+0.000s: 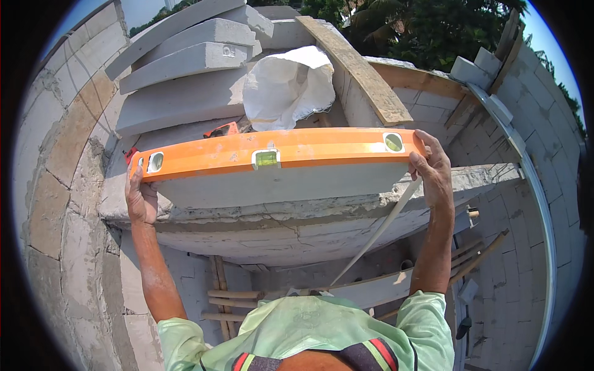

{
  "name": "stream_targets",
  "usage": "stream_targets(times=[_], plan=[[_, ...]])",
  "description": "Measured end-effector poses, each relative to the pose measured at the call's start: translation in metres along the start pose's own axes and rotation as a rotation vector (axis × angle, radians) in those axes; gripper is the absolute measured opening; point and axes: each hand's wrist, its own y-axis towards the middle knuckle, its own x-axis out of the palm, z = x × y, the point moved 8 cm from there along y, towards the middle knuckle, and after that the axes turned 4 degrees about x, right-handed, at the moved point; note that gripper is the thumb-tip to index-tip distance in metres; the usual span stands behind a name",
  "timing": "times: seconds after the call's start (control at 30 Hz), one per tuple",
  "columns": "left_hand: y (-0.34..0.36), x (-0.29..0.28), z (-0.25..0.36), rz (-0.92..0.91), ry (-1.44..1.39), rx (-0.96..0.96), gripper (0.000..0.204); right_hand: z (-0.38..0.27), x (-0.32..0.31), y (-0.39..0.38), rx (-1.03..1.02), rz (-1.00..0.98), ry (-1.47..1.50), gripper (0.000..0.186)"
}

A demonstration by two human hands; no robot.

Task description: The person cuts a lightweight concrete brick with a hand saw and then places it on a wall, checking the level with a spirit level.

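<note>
A long orange spirit level (pixel 210 153) lies along a pale grey lightweight block (pixel 284 185), its small green vials showing. My left hand (pixel 142 198) holds the level's left end, the thumb up against its face. At the other end my right hand (pixel 434 170) grips it, with fingers over the top corner and the thumb in front. The block sits on a rough, mortar-smeared wall ledge (pixel 260 213). A pale narrow strip (pixel 377 229) slants down from beneath my right hand. Behind the level, an orange-red and black tool (pixel 223 130) is partly hidden.
Stacked pale blocks (pixel 185 74) rise at the far left beside a crumpled white sack (pixel 288 86). A wooden plank (pixel 356 68) lies on a wall beyond. Block walls stand on both sides, with a metal rail (pixel 538 185) at right. Wooden poles (pixel 235 303) are below.
</note>
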Motion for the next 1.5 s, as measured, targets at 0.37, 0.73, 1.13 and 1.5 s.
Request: stream_targets(times=[0.37,0.73,1.13,1.5], plan=[[-0.003,0.011,0.014,-0.043,0.075,0.098,0.073,-0.004,0.002,-0.006,-0.073,-0.066,-0.006,0.097],[-0.002,0.023,0.033,-0.222,0.374,0.165,0.086,-0.022,-0.007,0.016,-0.088,-0.066,-0.305,0.061],[0.023,-0.004,0.027,-0.174,0.818,-0.121,0.053,-0.032,-0.003,0.063,-0.066,-0.211,-0.701,0.061],[0.017,-0.023,0.007,-0.142,1.043,0.001,0.077,-0.013,0.003,0.048,-0.102,-0.167,-0.495,0.074]])
